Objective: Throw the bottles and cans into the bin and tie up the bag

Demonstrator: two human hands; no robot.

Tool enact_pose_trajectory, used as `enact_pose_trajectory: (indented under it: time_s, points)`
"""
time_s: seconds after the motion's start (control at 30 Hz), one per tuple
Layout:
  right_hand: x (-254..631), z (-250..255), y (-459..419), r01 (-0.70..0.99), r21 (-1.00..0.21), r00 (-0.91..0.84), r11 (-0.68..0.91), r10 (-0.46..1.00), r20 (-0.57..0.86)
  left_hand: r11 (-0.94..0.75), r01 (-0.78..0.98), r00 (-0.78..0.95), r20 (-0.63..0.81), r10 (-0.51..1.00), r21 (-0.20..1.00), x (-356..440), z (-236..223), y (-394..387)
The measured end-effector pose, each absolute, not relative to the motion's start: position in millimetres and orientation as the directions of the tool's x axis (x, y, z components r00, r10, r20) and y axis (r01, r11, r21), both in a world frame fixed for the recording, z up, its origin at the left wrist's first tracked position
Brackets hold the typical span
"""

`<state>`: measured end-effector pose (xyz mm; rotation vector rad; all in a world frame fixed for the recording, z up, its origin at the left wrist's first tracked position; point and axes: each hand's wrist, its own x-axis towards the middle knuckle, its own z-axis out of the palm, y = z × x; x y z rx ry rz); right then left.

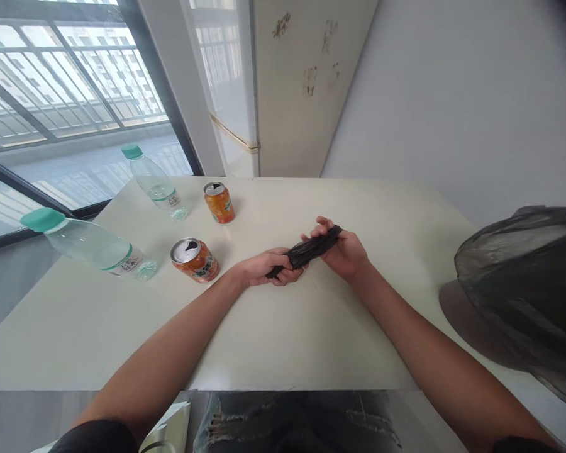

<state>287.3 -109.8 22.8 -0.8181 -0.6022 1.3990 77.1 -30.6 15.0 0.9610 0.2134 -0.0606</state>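
Observation:
A bunched black plastic bag (311,250), gathered into a narrow strip, is held above the white table between my two hands. My left hand (273,265) is closed around its lower left end, and a short tip sticks out below the fingers. At the upper right end is my right hand (344,251), palm turned inward, its fingers curled behind the bag and the thumb side against the end. Left of my left hand stands an orange drink can (195,261) with an opened top.
Another opened orange can (219,202) stands farther back on the white table (264,340). Two clear bottles with green caps, a near bottle (97,248) and a far bottle (155,182), stand at left. A dark translucent bag (532,283) covers something at right, beside a grey wall (453,100).

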Motion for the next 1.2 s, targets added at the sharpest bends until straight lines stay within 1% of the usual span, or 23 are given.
enact_pose_trajectory:
  time_s: [0.07, 0.13, 0.2, 0.27, 0.37, 0.43, 0.5, 0.6, 0.63, 0.7, 0.77, 0.83, 0.9, 1.03, 1.2]
  points:
    - [285.9, 23.5, -109.7, -0.678, -0.735, 0.105, 0.013, 0.991, -0.08, 0.571, 0.158, 0.977, -0.213, 0.031, 0.806, 78.2, 14.9, -30.9]
    - [286.9, 23.3, -108.7, -0.692, -0.722, 0.107, 0.03, 0.992, -0.06, 0.567, 0.157, 0.977, -0.21, 0.028, 0.809, 79.4, 15.2, -31.8]
    - [289.6, 22.7, -107.7, -0.64, -0.767, 0.135, 0.056, 0.99, -0.041, 0.567, 0.136, 0.977, -0.206, 0.06, 0.813, 79.8, 16.4, -32.6]
    - [294.5, 21.3, -106.9, -0.56, -0.828, 0.132, 0.046, 0.991, -0.034, 0.578, 0.079, 0.972, -0.192, 0.138, 0.812, 79.0, 18.4, -32.7]
    - [306.4, 16.9, -106.2, -0.484, -0.875, 0.046, -0.031, 0.997, -0.061, 0.594, -0.036, 0.955, -0.147, 0.258, 0.804, 76.3, 21.4, -31.3]
    - [315.7, 13.8, -106.1, -0.451, -0.89, -0.026, -0.066, 0.998, -0.06, 0.597, -0.096, 0.949, -0.108, 0.297, 0.797, 74.0, 22.9, -29.9]
    - [322.9, 11.9, -106.3, -0.399, -0.914, -0.094, -0.074, 0.995, -0.04, 0.609, -0.158, 0.941, -0.069, 0.332, 0.777, 72.0, 24.0, -28.7]
    - [321.3, 11.9, -107.4, -0.318, -0.946, -0.151, -0.069, 0.988, -0.021, 0.618, -0.291, 0.899, -0.011, 0.437, 0.73, 71.5, 24.1, -28.6]
    - [316.2, 12.4, -108.1, -0.307, -0.948, -0.183, -0.08, 0.983, -0.024, 0.607, -0.312, 0.887, -0.004, 0.461, 0.731, 72.4, 23.4, -29.3]
    - [300.0, 13.8, -110.6, -0.318, -0.942, -0.274, -0.103, 0.962, -0.013, 0.583, -0.26, 0.898, -0.029, 0.44, 0.77, 75.6, 20.7, -31.8]
    - [280.1, 15.2, -114.4, -0.355, -0.927, -0.34, -0.121, 0.94, 0.008, 0.563, -0.125, 0.932, -0.097, 0.348, 0.817, 79.6, 16.9, -35.0]
    - [262.6, 16.5, -118.5, -0.366, -0.924, -0.293, -0.106, 0.956, 0.006, 0.545, 0.012, 0.957, -0.168, 0.238, 0.839, 82.6, 13.4, -37.7]
    - [251.4, 17.2, -121.5, -0.348, -0.933, -0.179, -0.086, 0.984, -0.024, 0.53, 0.089, 0.962, -0.211, 0.173, 0.843, 83.9, 11.5, -39.0]
    - [245.5, 15.9, -122.3, -0.345, -0.939, 0.029, -0.006, 0.999, -0.017, 0.535, 0.115, 0.96, -0.233, 0.158, 0.837, 83.2, 12.3, -38.0]
    - [245.7, 14.8, -119.3, -0.404, -0.914, 0.203, 0.02, 0.977, -0.068, 0.498, 0.152, 0.967, -0.233, 0.105, 0.854, 81.9, 15.0, -37.6]
